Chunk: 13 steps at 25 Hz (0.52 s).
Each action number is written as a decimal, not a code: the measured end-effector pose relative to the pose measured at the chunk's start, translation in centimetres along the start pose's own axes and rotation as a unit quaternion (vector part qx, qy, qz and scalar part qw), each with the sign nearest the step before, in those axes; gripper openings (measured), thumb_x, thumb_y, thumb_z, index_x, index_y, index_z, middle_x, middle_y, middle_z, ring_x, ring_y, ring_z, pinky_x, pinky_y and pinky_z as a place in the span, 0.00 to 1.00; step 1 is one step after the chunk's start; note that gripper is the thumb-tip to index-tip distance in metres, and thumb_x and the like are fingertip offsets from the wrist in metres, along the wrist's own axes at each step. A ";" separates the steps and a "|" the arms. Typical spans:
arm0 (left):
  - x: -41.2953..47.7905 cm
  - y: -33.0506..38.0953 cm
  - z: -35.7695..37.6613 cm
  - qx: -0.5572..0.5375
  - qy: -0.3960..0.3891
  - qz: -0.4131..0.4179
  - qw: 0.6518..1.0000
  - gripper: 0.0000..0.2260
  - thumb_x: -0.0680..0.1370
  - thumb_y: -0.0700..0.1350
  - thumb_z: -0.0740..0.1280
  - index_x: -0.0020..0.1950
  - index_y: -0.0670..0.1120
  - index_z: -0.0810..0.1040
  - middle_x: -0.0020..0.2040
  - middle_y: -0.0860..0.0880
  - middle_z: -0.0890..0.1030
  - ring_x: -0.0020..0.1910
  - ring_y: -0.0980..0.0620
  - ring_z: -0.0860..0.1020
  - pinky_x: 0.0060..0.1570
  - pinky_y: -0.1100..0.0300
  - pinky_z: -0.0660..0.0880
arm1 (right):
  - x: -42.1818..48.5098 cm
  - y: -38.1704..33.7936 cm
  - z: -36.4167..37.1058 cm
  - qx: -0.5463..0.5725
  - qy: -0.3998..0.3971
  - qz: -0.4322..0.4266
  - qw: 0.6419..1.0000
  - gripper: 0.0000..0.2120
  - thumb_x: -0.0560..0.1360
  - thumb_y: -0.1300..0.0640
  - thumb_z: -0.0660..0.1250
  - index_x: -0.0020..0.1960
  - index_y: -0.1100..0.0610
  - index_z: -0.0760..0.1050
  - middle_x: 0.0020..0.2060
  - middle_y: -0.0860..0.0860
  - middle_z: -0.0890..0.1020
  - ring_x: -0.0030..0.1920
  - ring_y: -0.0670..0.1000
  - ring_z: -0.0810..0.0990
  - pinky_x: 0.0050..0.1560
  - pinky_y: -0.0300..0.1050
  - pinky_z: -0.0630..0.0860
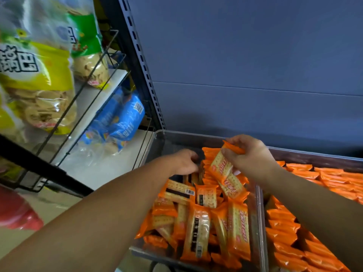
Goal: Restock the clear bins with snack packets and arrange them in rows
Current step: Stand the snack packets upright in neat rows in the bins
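While the fingers of the right hand (pixel 249 158) pinch a cracker packet (pixel 221 166) above the clear bin (pixel 257 216), the left hand (pixel 183 161), its grip unclear, reaches the row (pixel 196 177) just left of them, where the packet likely slots upright next.

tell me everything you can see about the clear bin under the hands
The clear bin is a rectangular tub of glossy see-through plastic with rounded corners, in front of the grey-blue back panel. Orange cracker packets lie jumbled across its front and middle; its back left corner looks bare. The left hand reaches into that back part; the right hand pinches spare packets above it. Its right wall stands beside a second bin of rowed packets.
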<state>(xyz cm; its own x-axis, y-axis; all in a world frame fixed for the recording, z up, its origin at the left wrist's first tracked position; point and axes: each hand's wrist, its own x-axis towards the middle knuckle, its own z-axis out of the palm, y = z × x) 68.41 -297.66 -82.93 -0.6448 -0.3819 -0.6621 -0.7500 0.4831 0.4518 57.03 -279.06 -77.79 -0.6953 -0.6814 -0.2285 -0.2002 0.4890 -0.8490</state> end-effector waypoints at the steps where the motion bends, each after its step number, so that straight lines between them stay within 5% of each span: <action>1: 0.8 -0.5 0.5 -0.041 -0.013 -0.006 0.999 0.28 0.77 0.53 0.75 0.77 0.51 0.73 0.72 0.50 0.77 0.70 0.48 0.76 0.70 0.49 0.72 | 0.0 0.1 -0.1 0.001 -0.001 0.007 1.000 0.08 0.80 0.50 0.72 0.58 0.46 0.77 0.47 0.44 0.85 0.33 0.49 0.86 0.35 0.40 0.81; 5: 1.6 -1.5 1.1 -0.152 -0.054 -0.004 0.987 0.34 0.67 0.55 0.81 0.72 0.58 0.76 0.64 0.54 0.83 0.62 0.51 0.82 0.66 0.46 0.78 | -0.2 0.0 -0.2 0.004 -0.010 0.010 1.000 0.04 0.80 0.50 0.71 0.53 0.43 0.77 0.42 0.48 0.86 0.33 0.50 0.86 0.39 0.43 0.83; 9: -1.0 -1.5 -0.7 -0.200 -0.059 -0.003 0.978 0.32 0.71 0.47 0.82 0.72 0.59 0.76 0.64 0.52 0.82 0.59 0.49 0.82 0.61 0.46 0.80 | -0.3 -0.4 -0.3 0.005 -0.016 0.016 1.000 0.06 0.80 0.50 0.71 0.55 0.43 0.77 0.45 0.47 0.85 0.35 0.51 0.87 0.44 0.48 0.85; 13: -5.3 -1.4 -2.6 -0.149 0.005 0.022 0.989 0.27 0.73 0.45 0.81 0.69 0.59 0.78 0.61 0.56 0.79 0.55 0.57 0.80 0.49 0.59 0.79 | -0.4 -0.8 -0.2 0.034 -0.033 0.025 0.999 0.14 0.80 0.53 0.72 0.65 0.48 0.77 0.56 0.45 0.83 0.37 0.55 0.88 0.47 0.52 0.86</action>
<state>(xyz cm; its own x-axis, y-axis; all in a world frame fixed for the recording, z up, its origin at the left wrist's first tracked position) 72.50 -298.31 -78.47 -0.6783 -0.3746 -0.6322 -0.7301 0.2467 0.6372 57.30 -279.10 -76.92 -0.6558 -0.6928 -0.3001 -0.1184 0.4869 -0.8654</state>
